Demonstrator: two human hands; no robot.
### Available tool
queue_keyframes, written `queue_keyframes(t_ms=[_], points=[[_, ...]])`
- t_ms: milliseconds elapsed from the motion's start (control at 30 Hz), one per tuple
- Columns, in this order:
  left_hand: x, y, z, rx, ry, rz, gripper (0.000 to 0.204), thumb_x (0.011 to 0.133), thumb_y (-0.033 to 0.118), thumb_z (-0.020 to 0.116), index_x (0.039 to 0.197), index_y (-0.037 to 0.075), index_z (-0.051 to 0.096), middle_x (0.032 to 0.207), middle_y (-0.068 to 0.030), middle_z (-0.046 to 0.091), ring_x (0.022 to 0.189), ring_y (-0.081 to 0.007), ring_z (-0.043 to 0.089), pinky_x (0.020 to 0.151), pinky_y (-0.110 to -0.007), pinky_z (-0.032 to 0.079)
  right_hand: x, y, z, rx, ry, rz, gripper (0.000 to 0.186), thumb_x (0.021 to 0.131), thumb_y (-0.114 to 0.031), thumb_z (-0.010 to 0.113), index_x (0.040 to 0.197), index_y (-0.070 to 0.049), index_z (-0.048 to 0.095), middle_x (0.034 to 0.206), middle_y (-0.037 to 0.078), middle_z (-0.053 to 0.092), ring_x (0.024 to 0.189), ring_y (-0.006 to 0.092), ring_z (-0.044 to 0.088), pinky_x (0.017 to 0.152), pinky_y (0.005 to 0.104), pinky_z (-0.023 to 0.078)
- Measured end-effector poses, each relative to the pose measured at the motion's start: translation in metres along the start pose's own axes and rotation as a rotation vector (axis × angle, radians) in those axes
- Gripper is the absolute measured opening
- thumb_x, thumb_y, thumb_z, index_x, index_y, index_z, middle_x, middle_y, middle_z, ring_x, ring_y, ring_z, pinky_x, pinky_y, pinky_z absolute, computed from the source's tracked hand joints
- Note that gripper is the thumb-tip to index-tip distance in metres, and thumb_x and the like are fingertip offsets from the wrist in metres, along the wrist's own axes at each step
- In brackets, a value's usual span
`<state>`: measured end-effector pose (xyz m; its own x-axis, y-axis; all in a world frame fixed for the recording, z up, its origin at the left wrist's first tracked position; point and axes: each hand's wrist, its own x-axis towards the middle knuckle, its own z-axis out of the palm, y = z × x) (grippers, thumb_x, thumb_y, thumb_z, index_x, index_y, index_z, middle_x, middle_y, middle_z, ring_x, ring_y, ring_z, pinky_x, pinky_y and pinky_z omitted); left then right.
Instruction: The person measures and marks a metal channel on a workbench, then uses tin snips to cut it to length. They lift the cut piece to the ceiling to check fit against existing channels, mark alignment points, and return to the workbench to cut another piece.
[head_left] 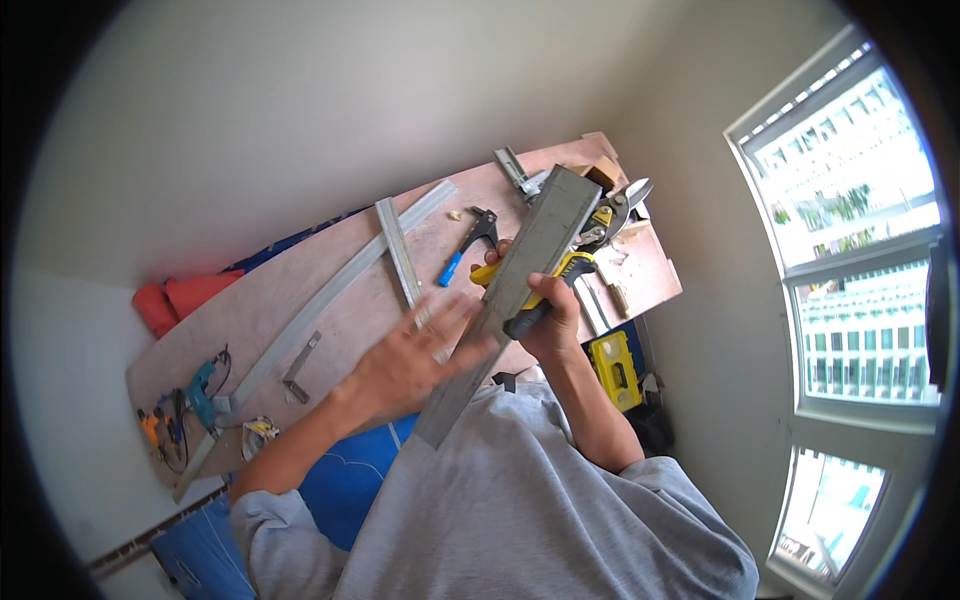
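My right hand (pixel 552 318) is closed round a long grey metal channel (pixel 540 240), its thumb lying on the near face. The same hand has tin snips (pixel 612 218) with yellow and black handles, partly hidden behind the channel; their blades point to the far right. Tilted, the channel runs from above the table down toward my grey shirt. My left hand (pixel 415 350), blurred by motion, is beside the lower part of the channel with its fingers stretched apart; contact cannot be made out. A riveter (pixel 465 248) with a blue grip lies on the table beyond.
On the pinkish table (pixel 350 320) lie a long metal strip (pixel 330 290), a shorter channel piece (pixel 398 245) across it, and a small angle piece (pixel 300 370). A teal power drill (pixel 203 395) sits at the left end. Below the right edge is a yellow case (pixel 615 372); windows (pixel 850 200) stand right.
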<state>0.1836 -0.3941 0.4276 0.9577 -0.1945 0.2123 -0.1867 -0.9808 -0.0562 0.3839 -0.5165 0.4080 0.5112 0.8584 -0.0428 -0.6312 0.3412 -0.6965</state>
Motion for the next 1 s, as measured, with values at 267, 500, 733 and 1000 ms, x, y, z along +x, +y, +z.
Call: queue_keyframes(t_ms=[267, 500, 733, 1000], points=[[0.063, -0.013, -0.010, -1.352, 0.231, -0.516, 0.107, 0.093, 0.068, 0.062, 0.160, -0.005, 0.022, 0.161, -0.0307, 0.031, 0.153, -0.0376, 0.030, 0.123, -0.045, 0.028, -0.017, 0.054, 0.017, -0.217, 0.358, -0.062, 0.041, 0.087, -0.014, 0.066, 0.124, 0.002, 0.060, 0.114, 0.009, 0.066, 0.104, 0.0193, 0.063, 0.090, 0.0346, 0.052], [0.080, -0.013, 0.003, -1.318, 0.197, -0.619, 0.069, 0.084, 0.043, 0.085, 0.133, 0.002, 0.059, 0.114, -0.0210, 0.072, 0.101, -0.0327, 0.073, 0.089, -0.041, 0.055, -0.036, 0.073, 0.017, -0.740, 0.338, -0.324, 0.038, 0.098, -0.024, 0.066, 0.128, -0.003, 0.056, 0.118, 0.005, 0.061, 0.109, 0.0172, 0.060, 0.091, 0.0339, 0.051], [0.088, -0.028, 0.034, -1.222, 0.601, -0.564, 0.077, 0.093, 0.039, 0.076, 0.156, 0.011, 0.042, 0.112, -0.0150, 0.069, 0.101, -0.0236, 0.066, 0.092, -0.038, 0.052, -0.045, 0.042, -0.049, -0.561, 0.288, -0.291, 0.083, 0.079, -0.021, 0.079, 0.148, -0.002, 0.037, 0.130, 0.011, 0.055, 0.130, 0.0262, 0.050, 0.114, 0.0462, 0.035], [0.106, -0.042, 0.011, -0.658, 0.381, -0.698, 0.065, 0.099, 0.053, 0.061, 0.140, 0.003, 0.059, 0.102, -0.0238, 0.070, 0.091, -0.0398, 0.070, 0.080, -0.047, 0.056, -0.068, -0.028, -0.122, -0.976, -0.005, 0.112, 0.091, 0.066, -0.028, 0.077, 0.143, 0.002, 0.040, 0.117, 0.015, 0.054, 0.116, 0.0288, 0.055, 0.107, 0.0424, 0.040]])
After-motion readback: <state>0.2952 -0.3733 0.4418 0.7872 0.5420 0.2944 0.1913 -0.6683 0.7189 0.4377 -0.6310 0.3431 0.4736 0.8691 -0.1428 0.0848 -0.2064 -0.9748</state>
